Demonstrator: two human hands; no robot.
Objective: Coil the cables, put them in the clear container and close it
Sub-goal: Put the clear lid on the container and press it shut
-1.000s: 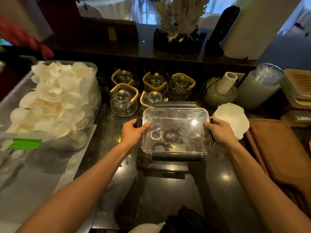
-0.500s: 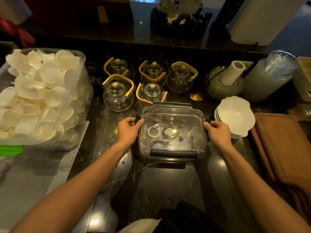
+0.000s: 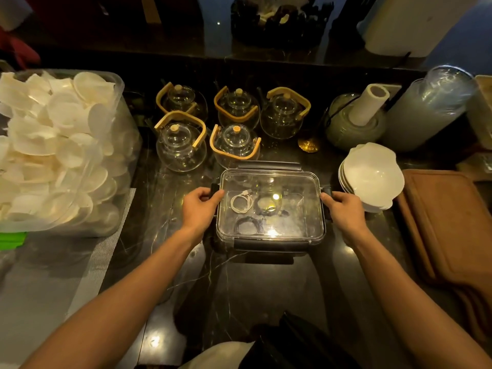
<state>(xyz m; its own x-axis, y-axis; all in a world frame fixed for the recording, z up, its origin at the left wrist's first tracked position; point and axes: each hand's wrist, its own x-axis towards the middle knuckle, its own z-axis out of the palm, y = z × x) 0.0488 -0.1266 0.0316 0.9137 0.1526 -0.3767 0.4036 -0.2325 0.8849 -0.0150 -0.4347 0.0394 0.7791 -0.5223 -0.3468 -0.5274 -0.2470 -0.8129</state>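
The clear container (image 3: 298, 230) stands on the dark marble counter with its clear lid on and dark latches at all four sides. Through the lid I see a coiled white cable (image 3: 241, 203) and two coiled black cables (image 3: 267, 206) (image 3: 249, 225). My left hand (image 3: 199, 207) grips the dark latch on the container's left side. My right hand (image 3: 343, 211) grips the latch on its right side. The front latch (image 3: 269, 245) and the back latch (image 3: 269, 165) lie against the container's walls.
Several glass teapots (image 3: 181, 145) with wooden handles stand just behind the container. A stack of white bowls (image 3: 372, 177) sits to the right, beside a brown board (image 3: 450, 222). A big clear tub of white shells (image 3: 53, 150) fills the left. A dark bag (image 3: 292, 344) lies near me.
My view has tilted down and the container sits lower in frame. Both hands have slid from the lid's edges onto the side latches and closed on them.
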